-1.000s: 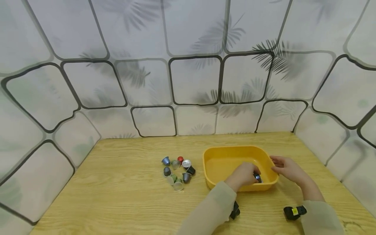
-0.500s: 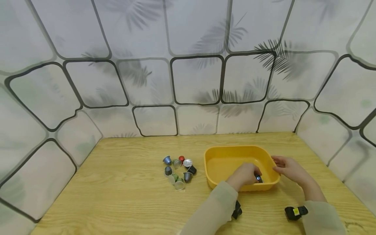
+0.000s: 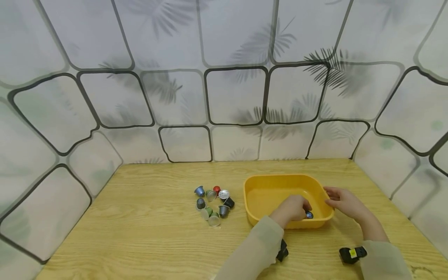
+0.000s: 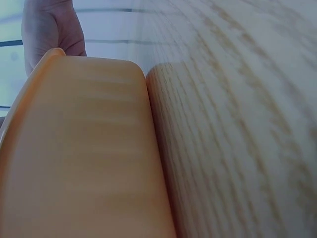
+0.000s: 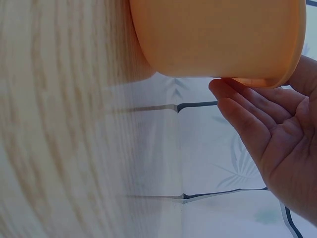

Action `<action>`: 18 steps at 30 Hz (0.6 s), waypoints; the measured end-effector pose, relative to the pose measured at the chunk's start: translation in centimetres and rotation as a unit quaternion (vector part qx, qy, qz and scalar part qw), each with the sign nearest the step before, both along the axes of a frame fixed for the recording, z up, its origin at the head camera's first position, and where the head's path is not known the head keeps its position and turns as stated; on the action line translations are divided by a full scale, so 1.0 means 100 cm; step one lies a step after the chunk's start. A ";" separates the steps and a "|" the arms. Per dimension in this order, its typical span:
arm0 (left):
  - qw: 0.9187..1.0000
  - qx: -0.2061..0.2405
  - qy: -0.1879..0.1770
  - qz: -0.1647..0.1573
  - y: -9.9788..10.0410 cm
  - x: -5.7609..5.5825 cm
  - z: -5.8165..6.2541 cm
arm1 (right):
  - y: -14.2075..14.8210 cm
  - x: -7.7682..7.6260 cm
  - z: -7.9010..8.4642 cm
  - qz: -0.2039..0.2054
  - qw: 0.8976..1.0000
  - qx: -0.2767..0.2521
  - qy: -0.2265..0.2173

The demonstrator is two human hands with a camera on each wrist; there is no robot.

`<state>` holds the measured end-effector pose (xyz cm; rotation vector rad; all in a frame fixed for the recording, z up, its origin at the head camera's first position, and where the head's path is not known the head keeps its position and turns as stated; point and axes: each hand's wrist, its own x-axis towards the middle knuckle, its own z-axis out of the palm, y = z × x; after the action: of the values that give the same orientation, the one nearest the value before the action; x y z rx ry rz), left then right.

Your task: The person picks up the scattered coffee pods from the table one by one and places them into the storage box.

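A yellow plastic tray (image 3: pixel 280 178) stands on the table. My left hand (image 3: pixel 290 208) reaches over its near wall into the right part, fingers bent down and pinching a small blue coffee capsule (image 3: pixel 309 214); most of that grip is hidden behind the hand. My right hand (image 3: pixel 344 203) rests against the tray's right end, its fingers nearly straight along the outer wall. In the right wrist view those fingers (image 5: pixel 242 116) lie beneath the rim, and the thumb goes behind it. The left wrist view shows mostly the tray's outer side (image 4: pixel 94 148).
Left of the tray lies a loose group of coffee capsules, among them a blue one (image 3: pixel 199 191), a red one (image 3: pixel 216 189), a silver-lidded one (image 3: pixel 224 194) and a black one (image 3: pixel 229 202). A patterned curtain (image 3: pixel 234 97) encloses the table (image 3: pixel 140 225) at the back and sides.
The capsule at my left fingertips has turned and sits slightly lower, now showing its rounded blue part. Both hands and the tray stay almost in place; the view has shifted slightly.
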<state>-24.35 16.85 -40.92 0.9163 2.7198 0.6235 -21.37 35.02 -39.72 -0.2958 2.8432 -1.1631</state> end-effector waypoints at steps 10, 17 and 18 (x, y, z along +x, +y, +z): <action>1.000 -0.005 -0.019 0.016 0.002 0.000 -0.001 | 0.000 0.000 0.000 0.001 1.000 -0.001 0.007; 1.000 -0.007 -0.022 0.015 0.002 0.000 0.001 | -0.001 0.001 0.000 -0.002 1.000 -0.001 0.007; 1.000 -0.007 -0.020 0.016 0.002 0.000 0.001 | -0.001 0.001 0.000 -0.002 1.000 -0.001 0.007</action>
<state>-24.37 17.05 -40.86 0.8499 2.7039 0.6203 -21.28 34.97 -39.71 -0.3007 2.8569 -1.1685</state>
